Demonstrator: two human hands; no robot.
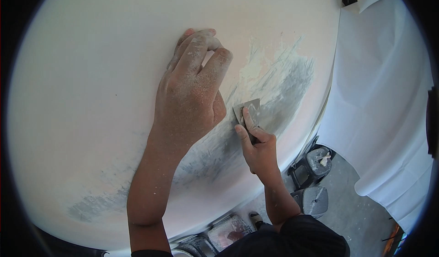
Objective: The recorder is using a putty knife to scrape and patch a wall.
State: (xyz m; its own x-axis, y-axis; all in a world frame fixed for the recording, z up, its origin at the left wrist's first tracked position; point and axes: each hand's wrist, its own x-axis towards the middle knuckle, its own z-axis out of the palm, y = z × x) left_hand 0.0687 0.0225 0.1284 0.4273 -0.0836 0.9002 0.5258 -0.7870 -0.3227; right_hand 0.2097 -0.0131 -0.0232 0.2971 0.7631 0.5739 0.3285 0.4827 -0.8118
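Observation:
My left hand (192, 81), coated with pale dust, is over a large curved cream panel (87, 88), fingers curled; whatever they hold, if anything, is hidden. To its lower right, my right hand (258, 145) grips a flat grey metal scraper (240, 108), thumb and finger on it, the blade against the panel. Around the blade lies a rough patch of grey and pale filler (288, 92), streaked diagonally, with fainter grey smears at the panel's lower left.
A white cloth (375, 97) hangs right of the panel. Below the panel's curved edge, dark plastic stools (314, 200) and a dusty tray-like item (228, 229) stand on the grey floor (347, 216). A sandalled foot (256, 219) shows at bottom.

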